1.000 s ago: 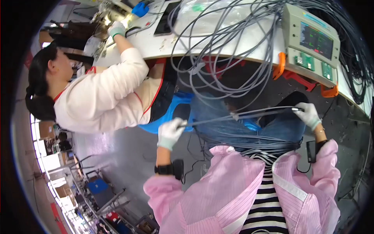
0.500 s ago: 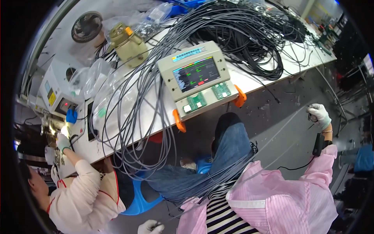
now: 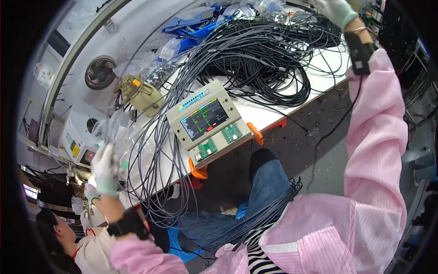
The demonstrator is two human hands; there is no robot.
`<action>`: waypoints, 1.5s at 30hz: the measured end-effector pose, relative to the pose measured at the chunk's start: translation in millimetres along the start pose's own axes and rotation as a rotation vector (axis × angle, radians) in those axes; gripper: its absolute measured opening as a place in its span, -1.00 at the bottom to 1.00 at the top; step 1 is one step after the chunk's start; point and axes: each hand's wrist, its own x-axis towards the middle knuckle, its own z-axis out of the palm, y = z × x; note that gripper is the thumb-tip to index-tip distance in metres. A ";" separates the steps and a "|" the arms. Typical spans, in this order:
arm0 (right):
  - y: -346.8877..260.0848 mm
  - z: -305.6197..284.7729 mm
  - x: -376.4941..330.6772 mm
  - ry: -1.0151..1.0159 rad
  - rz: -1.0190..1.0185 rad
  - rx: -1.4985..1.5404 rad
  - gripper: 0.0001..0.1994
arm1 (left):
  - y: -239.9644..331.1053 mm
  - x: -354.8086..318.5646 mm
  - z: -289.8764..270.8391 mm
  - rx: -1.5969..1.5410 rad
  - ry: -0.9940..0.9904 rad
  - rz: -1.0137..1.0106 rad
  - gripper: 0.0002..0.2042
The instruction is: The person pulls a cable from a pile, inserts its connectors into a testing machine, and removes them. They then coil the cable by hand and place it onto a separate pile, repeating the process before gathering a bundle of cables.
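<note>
My left hand, in a white glove, is raised over the left end of the table, blurred by motion, its fingers drawn together. A thin grey cable arcs up from its side toward the top edge. My right hand, gloved too, reaches over the far right of the table; its fingers are partly cut off by the picture's edge and look closed on the cable's other end. A bundle of grey cables lies across my lap. Before me stands a beige tester with a lit screen and two green circuit boards.
Heaped black cables cover the far table, and grey ones hang over its front edge. Orange clamps flank the tester. A beige jug, a fan and a white machine stand left. A co-worker sits at lower left.
Both my hands have risen: the left from the lower edge to above the table's left end, the right from beside the table to its far right. The view has shifted; the tester sits lower.
</note>
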 end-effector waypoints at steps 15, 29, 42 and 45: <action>155.3 -66.2 -116.4 0.020 0.283 -1.709 -0.61 | -43.9 13.8 80.1 1.213 -0.004 0.423 -0.62; -7.1 66.4 -55.1 0.348 -0.381 -1.029 -0.76 | -59.3 -18.1 58.9 1.118 -0.102 0.629 -0.54; 48.4 234.4 -227.8 -0.315 0.541 -0.622 -0.70 | -32.7 -45.5 65.7 0.766 0.081 0.713 -0.64; 65.1 251.7 -239.8 -0.280 0.619 -0.480 -0.65 | 14.5 -83.2 87.9 -0.144 -0.475 0.180 -0.65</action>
